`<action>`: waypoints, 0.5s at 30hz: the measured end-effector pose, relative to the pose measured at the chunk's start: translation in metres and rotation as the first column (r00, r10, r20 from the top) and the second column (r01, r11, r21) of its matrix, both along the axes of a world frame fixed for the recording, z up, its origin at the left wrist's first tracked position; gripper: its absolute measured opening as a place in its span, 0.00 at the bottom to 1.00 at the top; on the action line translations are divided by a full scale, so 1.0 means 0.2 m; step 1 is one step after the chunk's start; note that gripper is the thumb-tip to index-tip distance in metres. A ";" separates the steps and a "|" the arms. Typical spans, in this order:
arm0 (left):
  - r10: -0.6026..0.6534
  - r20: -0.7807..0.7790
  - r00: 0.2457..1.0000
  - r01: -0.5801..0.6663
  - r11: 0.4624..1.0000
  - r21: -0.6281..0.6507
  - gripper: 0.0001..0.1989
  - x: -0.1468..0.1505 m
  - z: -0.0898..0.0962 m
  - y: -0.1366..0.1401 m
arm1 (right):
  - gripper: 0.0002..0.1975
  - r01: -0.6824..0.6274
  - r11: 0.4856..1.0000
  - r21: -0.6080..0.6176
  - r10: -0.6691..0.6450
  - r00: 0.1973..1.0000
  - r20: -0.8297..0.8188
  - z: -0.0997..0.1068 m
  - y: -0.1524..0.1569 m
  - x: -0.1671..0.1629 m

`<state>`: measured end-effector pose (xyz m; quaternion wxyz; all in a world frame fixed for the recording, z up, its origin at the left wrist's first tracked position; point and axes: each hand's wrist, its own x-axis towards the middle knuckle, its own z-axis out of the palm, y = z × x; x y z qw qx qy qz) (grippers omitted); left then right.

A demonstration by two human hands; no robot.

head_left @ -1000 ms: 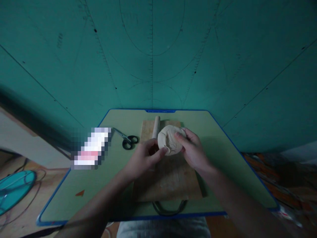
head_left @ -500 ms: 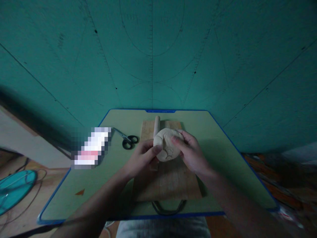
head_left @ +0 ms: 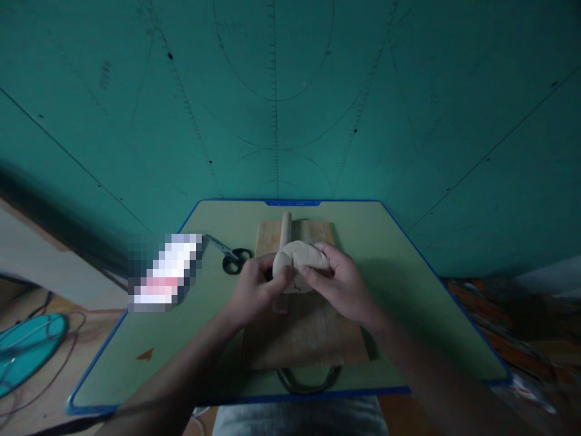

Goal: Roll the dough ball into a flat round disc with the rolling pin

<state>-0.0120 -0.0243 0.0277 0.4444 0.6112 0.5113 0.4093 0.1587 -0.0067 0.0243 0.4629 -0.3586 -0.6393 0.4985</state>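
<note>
A pale lump of dough [head_left: 302,254] is held between both hands above a wooden board [head_left: 304,339]; its far edge is folded over toward me. My left hand [head_left: 261,284] grips its left side, thumb pressed on the near face. On the right side my right hand [head_left: 338,275] is closed round it, with the thumb pushing into the fold. Fingers behind and under the dough are hidden. A wooden rolling pin [head_left: 285,230] lies lengthwise on the board, partly covered by the dough and my left hand.
Black-handled scissors [head_left: 232,257] lie left of the board on a pale green, blue-edged table [head_left: 390,236]. Farther left is a pixelated phone-like slab [head_left: 167,272]. A small orange-brown triangle [head_left: 145,355] lies near the front left. A dark handle [head_left: 308,387] sits at the near edge, and a green wall [head_left: 290,121] stands behind.
The dough was a flatter round with creases facing me; now its far part is folded toward me. My right thumb has moved down and inward, and both hands have tilted the dough.
</note>
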 end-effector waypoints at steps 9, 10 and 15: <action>-0.054 0.034 0.998 0.054 0.999 0.005 0.16 -0.03 0.01 0.00 | 0.11 -0.144 0.985 -0.098 0.144 0.990 -0.004 -0.02 -0.01 0.01; -0.060 0.020 0.998 0.060 0.998 0.013 0.16 -0.03 0.02 0.00 | 0.11 -0.137 0.986 -0.097 0.138 0.990 0.002 -0.02 -0.01 0.01; -0.011 -0.116 0.993 0.024 0.994 0.107 0.16 -0.03 0.01 0.00 | 0.08 -0.049 0.999 -0.009 0.049 0.990 0.132 -0.01 -0.02 -0.01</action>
